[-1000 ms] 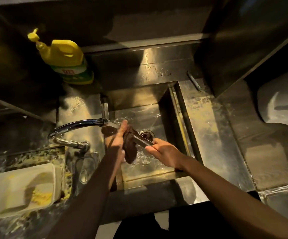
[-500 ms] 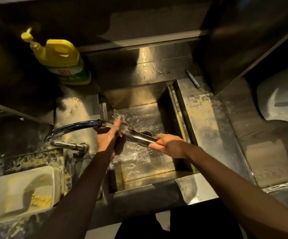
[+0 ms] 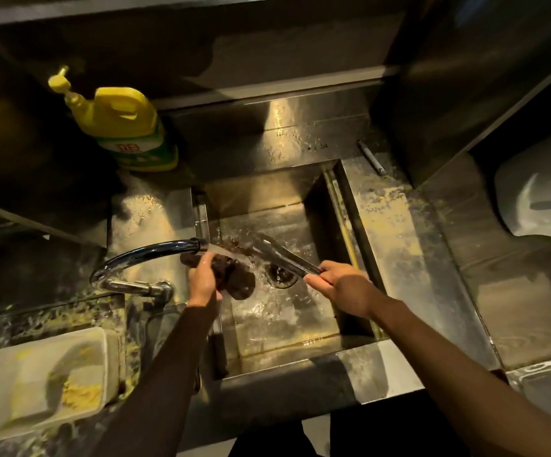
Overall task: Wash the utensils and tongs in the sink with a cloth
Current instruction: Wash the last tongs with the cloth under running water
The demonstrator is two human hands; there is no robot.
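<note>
left hand (image 3: pixel 203 282) gripping cloth (image 3: pixel 234 280), right hand (image 3: pixel 340 288) holding probable tongs (image 3: pixel 280 253)

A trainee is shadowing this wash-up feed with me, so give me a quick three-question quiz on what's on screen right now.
1. True or false: the right hand grips the tongs while water runs from the tap.
2. What does the left hand hold? A: a dark cloth. B: a spoon. C: a plate.
3. Fill in: the yellow detergent bottle stands on the ___ side of the sink.

Key: 1 true; 2 A; 3 left.
</note>
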